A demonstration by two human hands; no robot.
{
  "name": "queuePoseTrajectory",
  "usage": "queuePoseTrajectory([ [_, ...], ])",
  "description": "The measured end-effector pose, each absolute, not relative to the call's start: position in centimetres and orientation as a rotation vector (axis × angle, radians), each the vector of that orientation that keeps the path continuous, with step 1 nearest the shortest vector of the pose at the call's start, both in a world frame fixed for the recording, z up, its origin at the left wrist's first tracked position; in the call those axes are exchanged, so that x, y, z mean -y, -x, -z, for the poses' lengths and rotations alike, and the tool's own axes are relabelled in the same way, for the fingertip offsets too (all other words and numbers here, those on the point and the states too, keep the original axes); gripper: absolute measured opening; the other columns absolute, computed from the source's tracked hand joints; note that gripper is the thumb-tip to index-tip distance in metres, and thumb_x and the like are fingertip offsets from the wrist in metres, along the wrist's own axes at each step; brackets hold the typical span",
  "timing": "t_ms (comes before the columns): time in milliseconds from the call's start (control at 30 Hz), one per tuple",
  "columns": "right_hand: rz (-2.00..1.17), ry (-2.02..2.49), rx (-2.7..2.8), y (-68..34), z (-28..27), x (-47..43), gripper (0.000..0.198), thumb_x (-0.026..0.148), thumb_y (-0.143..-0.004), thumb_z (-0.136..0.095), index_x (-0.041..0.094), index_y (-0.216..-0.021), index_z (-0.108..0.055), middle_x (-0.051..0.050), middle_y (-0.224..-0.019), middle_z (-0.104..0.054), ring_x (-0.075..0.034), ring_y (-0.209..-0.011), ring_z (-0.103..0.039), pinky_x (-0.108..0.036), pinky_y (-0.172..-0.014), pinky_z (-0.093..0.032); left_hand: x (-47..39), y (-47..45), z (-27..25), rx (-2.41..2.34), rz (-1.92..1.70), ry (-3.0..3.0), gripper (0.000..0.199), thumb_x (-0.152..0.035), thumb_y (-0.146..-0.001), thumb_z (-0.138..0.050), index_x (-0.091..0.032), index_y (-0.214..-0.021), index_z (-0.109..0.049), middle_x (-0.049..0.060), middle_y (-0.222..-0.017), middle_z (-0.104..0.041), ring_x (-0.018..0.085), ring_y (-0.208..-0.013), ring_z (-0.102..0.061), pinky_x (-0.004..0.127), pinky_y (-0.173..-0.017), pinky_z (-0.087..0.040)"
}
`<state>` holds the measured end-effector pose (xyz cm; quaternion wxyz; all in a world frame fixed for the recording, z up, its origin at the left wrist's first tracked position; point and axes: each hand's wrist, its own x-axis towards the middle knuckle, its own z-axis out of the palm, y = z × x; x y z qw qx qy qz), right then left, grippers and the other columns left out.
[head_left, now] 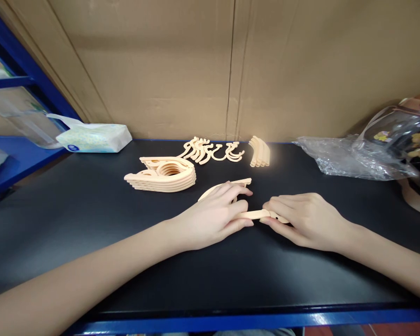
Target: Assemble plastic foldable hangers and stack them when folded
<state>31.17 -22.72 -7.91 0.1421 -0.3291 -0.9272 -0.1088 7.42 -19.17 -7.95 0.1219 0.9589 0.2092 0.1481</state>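
A cream plastic folding clothes hanger (254,214) lies at the middle of the black table, one arm pointing to the right. My left hand (210,217) is closed around it, thumb and forefinger pinching that lower arm. Another part of the hanger shows above the left fingers, and the rest is hidden under the hand. My right hand (306,219) is closed on the outer end of the lower arm, where a piece with a small dark hole shows between thumb and fingers. Whether that end piece is separate, I cannot tell.
A stack of similar folded hangers (161,182) lies left of centre. Behind are several loose hooks (200,150) and short curved pieces (259,151). A tissue pack (96,138) sits back left. Crumpled clear plastic (357,158) and a bottle (399,130) are at the right.
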Motion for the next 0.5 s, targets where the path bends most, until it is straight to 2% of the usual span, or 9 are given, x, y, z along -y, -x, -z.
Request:
queuePoseTrajectory([
  [133, -0.010, 0.990, 2.678, -31.5, 7.6, 22.7, 0.015, 0.028, -0.096, -0.044, 0.019, -0.092, -0.055, 0.004, -0.063, -0.056, -0.009, -0.052, -0.050, -0.023, -0.052, -0.033, 18.9, -7.2, 7.8, -0.761, -0.456, -2.736, 0.035, -0.054, -0.089, -0.054, -0.020, -0.089, -0.053, 0.011, -0.139, -0.048, 0.028, -0.137, -0.034, 0.056, -0.116, -0.016],
  [200, -0.146, 1.018, 2.677, -31.6, 7.2, 22.8, 0.007, 0.022, -0.091, -0.048, 0.019, -0.092, -0.054, 0.005, -0.063, -0.053, -0.010, -0.053, -0.048, -0.023, -0.054, -0.035, 18.7, -7.0, 7.7, -0.843, -0.490, -2.661, 0.040, -0.059, -0.086, -0.054, -0.020, -0.093, -0.054, 0.012, -0.139, -0.047, 0.030, -0.135, -0.036, 0.057, -0.114, -0.022],
  [267, -0.227, 1.022, 2.690, -31.5, 6.7, 23.0, 0.006, 0.016, -0.085, -0.050, 0.020, -0.088, -0.054, 0.004, -0.066, -0.053, -0.011, -0.058, -0.047, -0.025, -0.058, -0.037, 18.5, -6.9, 7.6, -0.876, -0.514, -2.581, 0.034, -0.052, -0.093, -0.047, -0.020, -0.097, -0.056, 0.012, -0.136, -0.049, 0.028, -0.134, -0.037, 0.051, -0.111, -0.031],
  [333, -0.296, 1.004, 2.708, -31.4, 6.2, 23.1, 0.009, 0.014, -0.084, -0.050, 0.021, -0.086, -0.055, 0.000, -0.076, -0.057, -0.013, -0.068, -0.051, -0.028, -0.065, -0.040, 18.2, -6.8, 7.8, -0.881, -0.540, -2.532, 0.022, -0.037, -0.097, -0.043, -0.020, -0.099, -0.058, 0.010, -0.134, -0.049, 0.025, -0.133, -0.038, 0.046, -0.108, -0.035],
  [433, -0.372, 0.971, 2.710, -31.4, 5.8, 23.1, 0.015, 0.016, -0.089, -0.048, 0.024, -0.089, -0.061, -0.006, -0.106, -0.060, -0.019, -0.101, -0.054, -0.037, -0.087, -0.042, 17.9, -6.7, 8.2, -0.875, -0.580, -2.505, 0.018, -0.016, -0.091, -0.046, -0.020, -0.102, -0.059, 0.009, -0.136, -0.047, 0.023, -0.132, -0.039, 0.045, -0.109, -0.036],
  [500, -0.390, 0.973, 2.687, -31.5, 5.7, 23.0, 0.019, 0.019, -0.092, -0.047, 0.026, -0.092, -0.064, -0.007, -0.123, -0.055, -0.022, -0.123, -0.044, -0.043, -0.100, -0.036, 17.7, -6.8, 8.6, -0.860, -0.618, -2.441, 0.022, -0.011, -0.088, -0.046, -0.020, -0.104, -0.058, 0.009, -0.136, -0.045, 0.023, -0.132, -0.039, 0.041, -0.104, -0.043],
])
